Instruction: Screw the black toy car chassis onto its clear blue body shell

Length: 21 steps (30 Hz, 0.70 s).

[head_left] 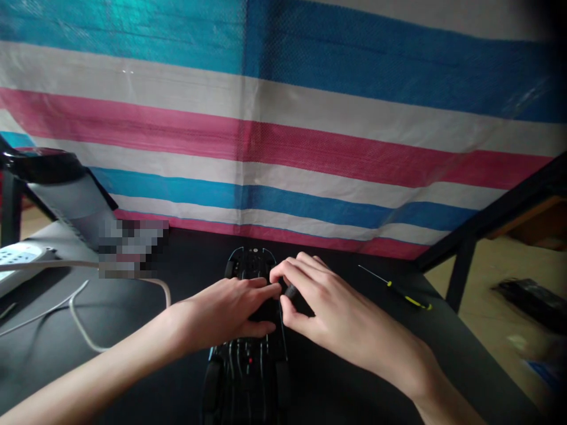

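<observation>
Head view: on a matte blk tabletop [345, 401], a glossy blk plastic toy car [250, 378] w/ dark wheels. Person's L hand [225, 310] lies over its middle, thumb & fingers apart. R hand [321, 301] is curled at car's R side, a small dark rounded piece [291, 291] btwn thumb & fingers; grip unclear. To R, thin blk-and-yellow screwdriver [410, 299]. To L: pale cable [84, 330], white power strip [22, 265], tilted grey bottle w/ blk lid [73, 206]. Behind: blue, white & pink striped woven plastic sheet [287, 141].
</observation>
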### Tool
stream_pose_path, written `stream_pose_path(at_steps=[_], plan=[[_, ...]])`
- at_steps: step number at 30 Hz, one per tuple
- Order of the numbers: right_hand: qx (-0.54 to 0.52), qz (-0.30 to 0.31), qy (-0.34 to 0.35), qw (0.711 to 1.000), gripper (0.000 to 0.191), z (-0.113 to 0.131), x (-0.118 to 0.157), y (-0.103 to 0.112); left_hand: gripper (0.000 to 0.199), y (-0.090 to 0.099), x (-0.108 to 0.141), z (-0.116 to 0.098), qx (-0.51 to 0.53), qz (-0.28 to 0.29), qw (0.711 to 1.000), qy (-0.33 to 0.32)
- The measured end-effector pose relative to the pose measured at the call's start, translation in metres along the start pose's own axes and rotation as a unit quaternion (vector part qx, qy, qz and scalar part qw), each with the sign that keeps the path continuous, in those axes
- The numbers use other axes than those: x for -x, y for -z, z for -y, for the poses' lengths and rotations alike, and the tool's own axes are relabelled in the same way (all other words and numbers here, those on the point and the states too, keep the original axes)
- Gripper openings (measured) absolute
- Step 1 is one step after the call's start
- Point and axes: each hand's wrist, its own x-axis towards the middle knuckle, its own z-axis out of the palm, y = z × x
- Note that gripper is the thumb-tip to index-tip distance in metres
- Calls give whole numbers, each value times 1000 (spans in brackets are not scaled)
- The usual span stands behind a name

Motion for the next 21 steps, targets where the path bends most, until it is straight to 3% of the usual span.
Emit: stream_pose_path(at_steps=[4, 9, 16, 21], plan=[[4, 3, -18, 1000, 8, -1, 0, -1, 42, 2, -2, 0, -17, 22, 999, -17], [20, 2, 5, 1000, 16, -5, 1, 2, 47, 0, -3, 1, -3, 26, 1000, -17], [44, -18, -14, 999, 32, -3, 5, -2, 41, -6, -2, 6, -15, 11, 999, -34], [54, -12, -28, 998, 19, -6, 6, -2, 40, -5, -3, 7, -27, 4, 998, -50]])
